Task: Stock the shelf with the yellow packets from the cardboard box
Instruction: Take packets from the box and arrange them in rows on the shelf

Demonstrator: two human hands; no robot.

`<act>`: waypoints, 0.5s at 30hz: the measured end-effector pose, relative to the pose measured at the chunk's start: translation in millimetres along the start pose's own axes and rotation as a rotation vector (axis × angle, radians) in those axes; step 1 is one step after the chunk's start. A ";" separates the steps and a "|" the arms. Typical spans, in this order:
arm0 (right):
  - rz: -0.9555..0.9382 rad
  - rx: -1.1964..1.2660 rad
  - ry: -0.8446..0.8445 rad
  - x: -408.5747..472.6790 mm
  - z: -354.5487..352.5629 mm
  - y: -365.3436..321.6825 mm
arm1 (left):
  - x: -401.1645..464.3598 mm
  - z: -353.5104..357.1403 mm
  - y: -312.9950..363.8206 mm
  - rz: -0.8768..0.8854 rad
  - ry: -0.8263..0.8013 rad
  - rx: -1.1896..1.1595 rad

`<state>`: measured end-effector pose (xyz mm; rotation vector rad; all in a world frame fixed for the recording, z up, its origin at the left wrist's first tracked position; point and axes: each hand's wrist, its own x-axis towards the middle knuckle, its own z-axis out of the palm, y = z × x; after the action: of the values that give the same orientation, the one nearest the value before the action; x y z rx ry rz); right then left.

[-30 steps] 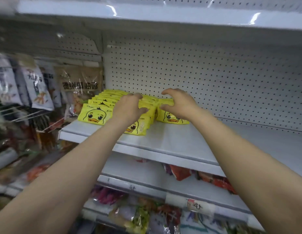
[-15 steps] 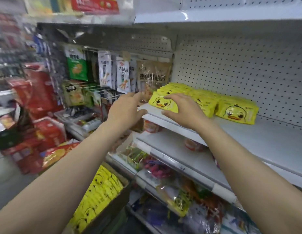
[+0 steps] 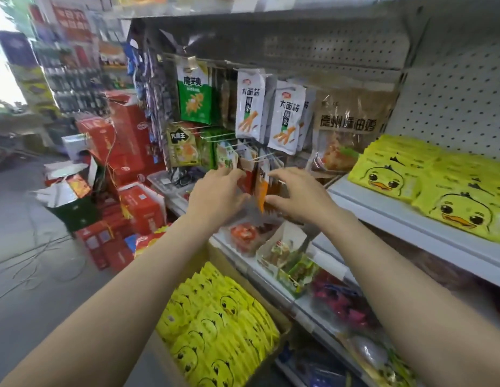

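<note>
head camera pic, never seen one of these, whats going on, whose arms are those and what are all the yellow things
There is no machine here: the camera sits on a person's head and looks forward and down, so the two bare arms reaching into the picture are that person's own. They stand in a shop aisle. The left hand and the right hand are both in mid-air with fingers loosely spread, in front of small snack bags hanging on hooks; neither holds anything that I can see. The yellow things are packets printed with a duck face. Some already lie in rows on the white shelf at the right, the yellow packets on the shelf. Many more stand packed in the cardboard box below the arms, the yellow packets in the box. The job is moving them from box to shelf.
</note>
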<state>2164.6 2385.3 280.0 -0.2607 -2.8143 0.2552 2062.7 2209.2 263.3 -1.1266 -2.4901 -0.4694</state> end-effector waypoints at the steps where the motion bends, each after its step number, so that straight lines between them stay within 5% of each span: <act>1: 0.021 0.002 -0.021 15.1 11.7 -6.3 | 7.5 7.6 -17.6 0.005 -0.026 -0.001; 15: 0.274 0.090 -0.410 92.0 218.7 -9.4 | 9.0 180.7 -158.3 -0.082 -0.465 -0.135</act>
<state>2008.5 2363.0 102.5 -0.6408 -3.1509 0.5517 1901.5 2195.5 85.5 -1.3137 -2.9501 -0.4431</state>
